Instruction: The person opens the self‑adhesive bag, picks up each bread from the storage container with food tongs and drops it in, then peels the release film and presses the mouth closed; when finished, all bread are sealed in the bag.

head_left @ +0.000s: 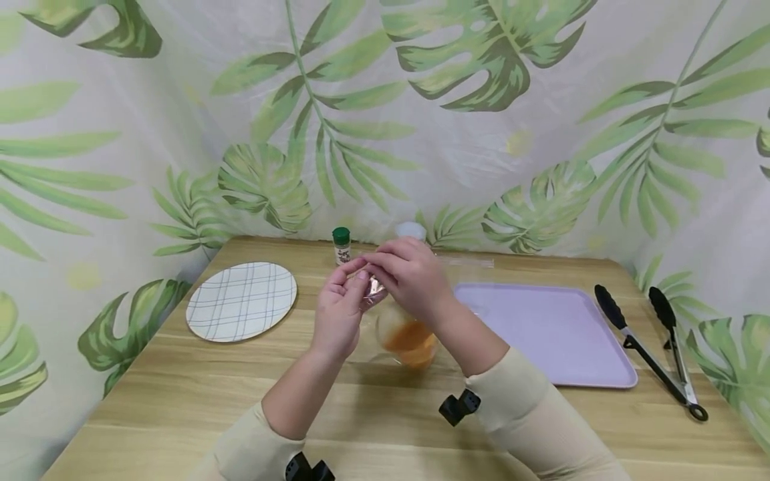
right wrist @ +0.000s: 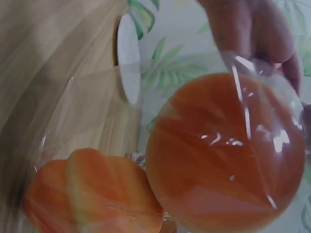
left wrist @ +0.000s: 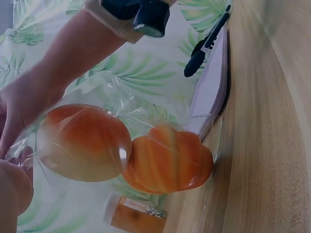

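Both hands hold the gathered top of a clear plastic bag point(head_left: 374, 292) above the middle of the table. My left hand point(head_left: 338, 312) pinches the film between thumb and fingers. Fingers of my right hand point(head_left: 414, 272) grip the same part of the bag, close against the left fingertips. Inside the bag hang a smooth round bun point(left wrist: 85, 143) with a browned top and, beside it, a ridged bread roll point(left wrist: 170, 160). In the right wrist view the round bun point(right wrist: 226, 153) fills much of the picture, with the ridged roll point(right wrist: 92, 194) at lower left.
A checked plate point(head_left: 242, 302) lies at left. At the back stand a green-capped bottle point(head_left: 341, 245) and a white-lidded container point(head_left: 412, 231), partly hidden by the right hand. To the right are a lilac tray point(head_left: 553, 334) and black-tipped tongs point(head_left: 652, 361). Leaf-patterned cloth surrounds the table point(head_left: 198, 414).
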### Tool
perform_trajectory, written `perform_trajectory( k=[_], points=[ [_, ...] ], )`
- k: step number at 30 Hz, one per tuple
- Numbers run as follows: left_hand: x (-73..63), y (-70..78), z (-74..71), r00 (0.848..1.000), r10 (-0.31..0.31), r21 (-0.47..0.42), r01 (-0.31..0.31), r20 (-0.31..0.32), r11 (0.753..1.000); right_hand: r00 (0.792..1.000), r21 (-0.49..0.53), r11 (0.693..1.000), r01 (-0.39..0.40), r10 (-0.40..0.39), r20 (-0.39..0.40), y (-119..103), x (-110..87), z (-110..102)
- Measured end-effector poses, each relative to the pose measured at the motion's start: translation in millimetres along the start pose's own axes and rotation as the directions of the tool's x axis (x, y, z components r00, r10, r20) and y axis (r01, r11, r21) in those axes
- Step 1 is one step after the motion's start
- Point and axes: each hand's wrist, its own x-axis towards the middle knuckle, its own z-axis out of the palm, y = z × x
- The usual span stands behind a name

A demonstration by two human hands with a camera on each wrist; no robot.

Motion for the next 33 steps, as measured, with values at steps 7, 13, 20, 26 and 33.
perform_trajectory(
  k=[7, 13, 20, 26, 33],
  points=[
    [-2.4, 1.4, -2.4, 1.000, 0.027, 0.041, -0.027, 0.000, 0.999, 0.998, -0.035, 0.998, 0.048, -0.046, 0.052, 0.7, 7.7, 2.2],
    [-3.3, 1.6, -3.1, 0.998, 0.056, 0.079, -0.057, 0.018, 0.995, 0.993, -0.047, 0.995, 0.090, -0.086, 0.081, 1.2, 12.9, -2.3],
    [-3.5, 1.0, -4.3, 0.998, 0.058, 0.120, -0.059, 0.013, 0.991, 0.981, -0.059, 0.991, 0.122, -0.112, 0.157, 0.4, 14.7, -5.4],
    [-4.3, 1.5, -4.9, 0.998, 0.052, 0.153, -0.054, 0.020, 0.987, 0.979, -0.045, 0.993, 0.111, -0.101, 0.175, 1.6, 13.5, -4.9],
    [-4.7, 1.8, -5.4, 0.998, 0.048, 0.175, -0.054, 0.041, 0.983, 0.990, 0.056, 0.998, -0.025, 0.017, 0.138, 1.1, 10.7, -0.8]
  ],
)
